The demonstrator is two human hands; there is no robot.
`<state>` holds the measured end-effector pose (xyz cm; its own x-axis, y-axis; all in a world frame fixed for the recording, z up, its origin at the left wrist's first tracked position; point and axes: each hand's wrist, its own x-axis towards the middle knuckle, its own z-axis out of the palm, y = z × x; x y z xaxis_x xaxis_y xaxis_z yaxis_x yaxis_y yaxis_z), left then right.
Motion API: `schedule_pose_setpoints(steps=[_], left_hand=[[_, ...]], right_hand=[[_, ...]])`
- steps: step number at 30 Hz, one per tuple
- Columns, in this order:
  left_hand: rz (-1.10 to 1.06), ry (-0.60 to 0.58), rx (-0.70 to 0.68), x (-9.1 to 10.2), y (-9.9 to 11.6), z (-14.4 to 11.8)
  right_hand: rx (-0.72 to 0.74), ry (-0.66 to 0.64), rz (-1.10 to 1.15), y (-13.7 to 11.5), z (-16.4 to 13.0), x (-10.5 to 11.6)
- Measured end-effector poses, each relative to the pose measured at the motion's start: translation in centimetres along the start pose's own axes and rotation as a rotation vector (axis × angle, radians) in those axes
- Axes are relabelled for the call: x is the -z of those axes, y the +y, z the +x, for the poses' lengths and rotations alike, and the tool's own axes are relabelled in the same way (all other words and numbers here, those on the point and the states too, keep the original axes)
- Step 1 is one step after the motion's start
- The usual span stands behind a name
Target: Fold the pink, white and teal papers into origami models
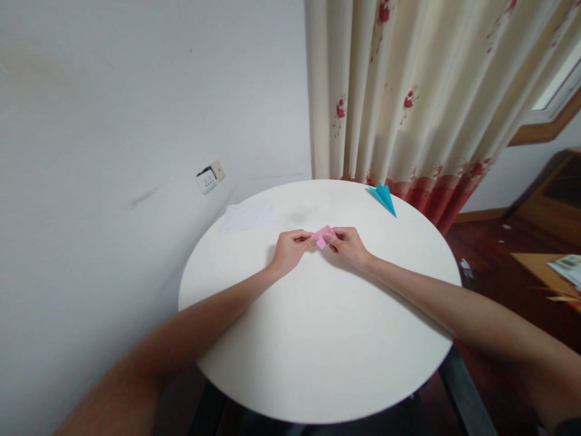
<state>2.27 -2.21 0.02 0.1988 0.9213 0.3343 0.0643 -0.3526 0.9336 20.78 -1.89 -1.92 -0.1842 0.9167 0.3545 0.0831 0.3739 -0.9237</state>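
Note:
A small folded piece of pink paper is held between my two hands over the middle of the white round table. My left hand pinches its left corner between thumb and fingers. On the other side, my right hand grips the right part, its thumb lying on the near face of the paper. The fingers behind the paper are partly hidden. Both forearms reach in over the table from the near edge.
A blue paper plane lies near the table's far right edge. White sheets of paper lie at the far left. Behind are a wall socket and a floral curtain. At right, a wooden surface holds papers.

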Motion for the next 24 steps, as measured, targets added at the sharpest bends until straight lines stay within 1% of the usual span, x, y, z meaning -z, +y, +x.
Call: schedule_pose_setpoints(steps=[5, 11, 14, 20, 24], left_hand=[[0.103, 0.033, -0.073, 0.0, 0.1, -0.2], [0.186, 0.04, -0.103, 0.2, 0.1, -0.1], [0.237, 0.033, -0.117, 0.3, 0.3, -0.1], [0.296, -0.009, -0.121, 0.0, 0.8, -0.3], [0.299, -0.018, -0.113, 0.0, 1.1, -0.5]], right_hand=[[0.001, -0.018, 0.024, 0.3, 0.0, -0.1], [0.014, -0.036, -0.015, 0.5, 0.1, -0.1], [0.07, -0.007, -0.082, 0.2, 0.2, -0.1], [0.172, 0.119, -0.213, -1.5, -0.1, -0.1], [0.255, 0.139, -0.273, -2.0, -0.4, -0.1]])
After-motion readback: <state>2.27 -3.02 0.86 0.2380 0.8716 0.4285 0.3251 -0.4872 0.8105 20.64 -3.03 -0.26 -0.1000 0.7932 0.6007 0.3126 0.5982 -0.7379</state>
